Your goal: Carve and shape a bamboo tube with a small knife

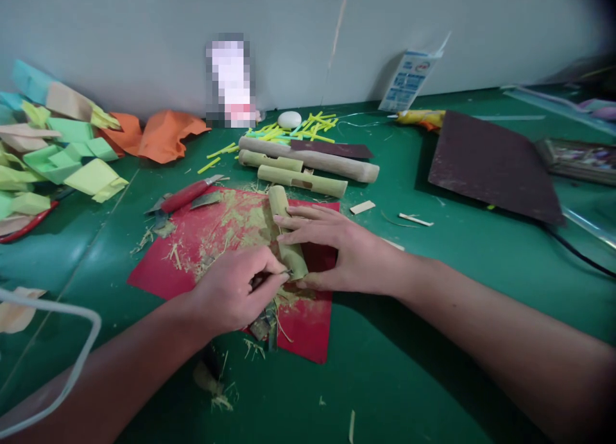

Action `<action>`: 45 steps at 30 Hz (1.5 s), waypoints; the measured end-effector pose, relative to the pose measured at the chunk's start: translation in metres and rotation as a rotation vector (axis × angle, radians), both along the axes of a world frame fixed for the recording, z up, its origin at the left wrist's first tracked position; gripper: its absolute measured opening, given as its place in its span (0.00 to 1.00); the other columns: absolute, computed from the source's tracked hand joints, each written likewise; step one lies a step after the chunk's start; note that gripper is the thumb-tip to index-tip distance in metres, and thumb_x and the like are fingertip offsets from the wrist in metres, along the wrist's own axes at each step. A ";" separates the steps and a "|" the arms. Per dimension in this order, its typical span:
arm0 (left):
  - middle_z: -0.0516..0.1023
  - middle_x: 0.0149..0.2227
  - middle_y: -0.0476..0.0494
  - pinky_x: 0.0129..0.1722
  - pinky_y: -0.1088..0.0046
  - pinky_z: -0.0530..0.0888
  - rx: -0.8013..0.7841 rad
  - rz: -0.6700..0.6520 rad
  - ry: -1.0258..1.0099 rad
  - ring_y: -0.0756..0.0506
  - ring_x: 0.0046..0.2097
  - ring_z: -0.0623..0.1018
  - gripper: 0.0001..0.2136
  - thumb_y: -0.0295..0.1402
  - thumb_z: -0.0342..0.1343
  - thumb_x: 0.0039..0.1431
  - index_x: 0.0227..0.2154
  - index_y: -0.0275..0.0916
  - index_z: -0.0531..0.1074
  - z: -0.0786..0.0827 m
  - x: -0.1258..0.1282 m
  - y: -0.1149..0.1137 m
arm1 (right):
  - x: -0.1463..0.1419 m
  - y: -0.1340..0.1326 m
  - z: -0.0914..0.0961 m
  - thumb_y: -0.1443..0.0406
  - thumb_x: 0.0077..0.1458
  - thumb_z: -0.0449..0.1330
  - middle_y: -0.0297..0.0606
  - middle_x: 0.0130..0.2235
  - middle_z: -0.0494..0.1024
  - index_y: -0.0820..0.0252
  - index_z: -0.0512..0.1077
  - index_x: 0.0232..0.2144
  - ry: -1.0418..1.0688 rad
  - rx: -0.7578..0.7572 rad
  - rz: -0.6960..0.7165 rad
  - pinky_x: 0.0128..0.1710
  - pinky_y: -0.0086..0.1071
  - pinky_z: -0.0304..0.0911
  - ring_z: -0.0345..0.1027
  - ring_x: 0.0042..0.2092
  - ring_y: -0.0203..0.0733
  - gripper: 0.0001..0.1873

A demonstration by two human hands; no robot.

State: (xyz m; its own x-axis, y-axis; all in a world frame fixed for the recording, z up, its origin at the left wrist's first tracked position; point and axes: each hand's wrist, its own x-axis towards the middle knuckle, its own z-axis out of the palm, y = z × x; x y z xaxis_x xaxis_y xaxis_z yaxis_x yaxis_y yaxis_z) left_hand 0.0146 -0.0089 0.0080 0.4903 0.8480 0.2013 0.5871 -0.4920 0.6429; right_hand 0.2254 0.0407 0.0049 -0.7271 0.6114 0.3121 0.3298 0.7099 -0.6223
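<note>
A short pale green bamboo stick (pixel 283 214) lies on a red sheet (pixel 308 332) strewn with shavings. My right hand (pixel 341 251) lies over the stick with fingers wrapped on it, pinning it down. My left hand (pixel 235 293) is closed in a pinch on a small dark blade tool whose tip meets the near end of the stick. Most of that tool is hidden inside the fist.
Two more bamboo pieces (pixel 302 180) and a long wooden rod (pixel 312 160) lie behind the red sheet. A red-handled knife (pixel 185 196) rests at its left corner. Folded coloured papers (pixel 58 155) pile at the left; a dark sandpaper sheet (pixel 491 168) lies right. Yellow strips (pixel 298 129) sit by the wall.
</note>
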 end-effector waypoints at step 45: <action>0.75 0.26 0.50 0.19 0.80 0.64 -0.432 0.291 -0.488 0.54 0.21 0.71 0.06 0.35 0.58 0.58 0.34 0.38 0.70 0.006 -0.010 0.013 | 0.000 -0.003 -0.003 0.61 0.44 0.67 0.39 0.60 0.68 0.54 0.71 0.51 -0.009 0.060 0.007 0.63 0.51 0.47 0.52 0.65 0.50 0.29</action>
State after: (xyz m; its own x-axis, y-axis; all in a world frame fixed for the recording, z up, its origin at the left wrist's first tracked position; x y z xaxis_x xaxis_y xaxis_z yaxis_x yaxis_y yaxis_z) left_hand 0.0051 0.0043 0.0143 0.1714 0.9842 -0.0433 0.2520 -0.0013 0.9677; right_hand 0.2249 0.0382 0.0016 -0.7342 0.5869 0.3413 0.3304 0.7480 -0.5757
